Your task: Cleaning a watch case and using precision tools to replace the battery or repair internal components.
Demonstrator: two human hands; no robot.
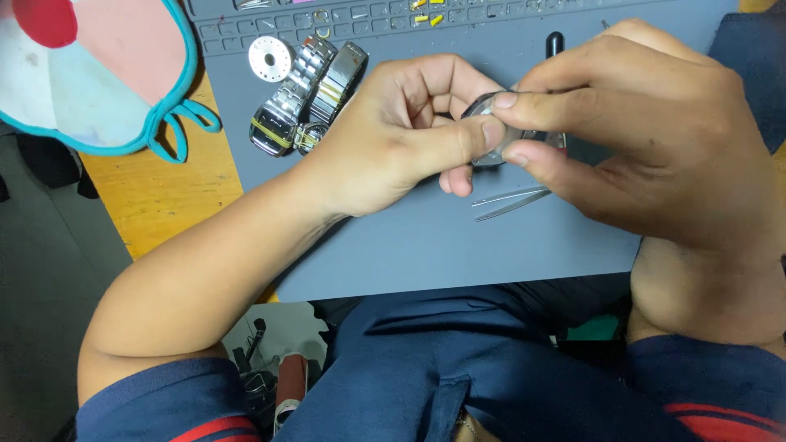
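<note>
At the far left, a round fan (90, 74) with a teal rim and pink, pale blue and red panels lies partly on the wooden counter (155, 196), its teal loop hanging toward the grey mat (426, 237). The mat covers most of the counter to the right. Along its top edge runs a row of small moulded compartments (327, 20); most cannot be made out, but a few near the middle hold small yellow bits (426, 12).

Below the compartments, on the left part of the mat, a small white disc (270, 59) with a hole in its centre lies flat. Just beside it to the right are two metal-band watches (303, 94), lying side by side and touching, bands pointing up and to the right.

The left hand (393, 131) comes next, fingers curled and thumb pressed forward, pinching a small round watch case (491, 131) held above the middle of the mat. The right hand (647, 139) meets it from the other side, thumb and forefinger closed on the same case, so both hands grip it between them; most of the case is hidden by fingers.

Under the hands, tweezers (512, 200) lie on the mat, tips pointing left. A black tool tip (555, 42) shows above the right hand.
</note>
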